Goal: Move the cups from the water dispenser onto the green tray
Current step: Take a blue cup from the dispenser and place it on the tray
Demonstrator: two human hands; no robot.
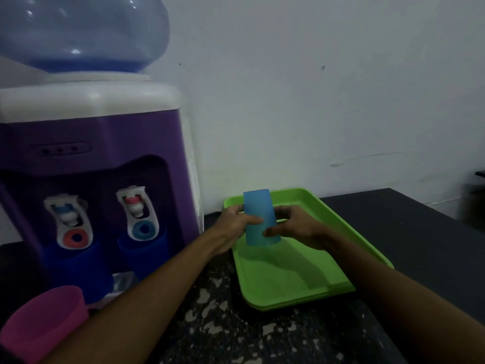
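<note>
On a dark speckled tabletop [215, 324] against a white wall [315, 88], a light blue cup [259, 218] is held upright, mouth down, over the green tray [288, 290], gripped by the left hand [233, 227] and right hand [296, 227].

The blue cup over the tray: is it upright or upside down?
Upside down: the blue cup narrows upward and its wider end faces the green tray.

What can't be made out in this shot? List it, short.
- Light blue cup, head view: whether it touches the green tray; the left hand and right hand cover its lower sides.
- Pink cup: cut off by the left and bottom edges.
- Dark blue cups under the taps: tops hidden by the tap levers; dim light blurs their outlines.
- Water bottle: top cut off.
</note>
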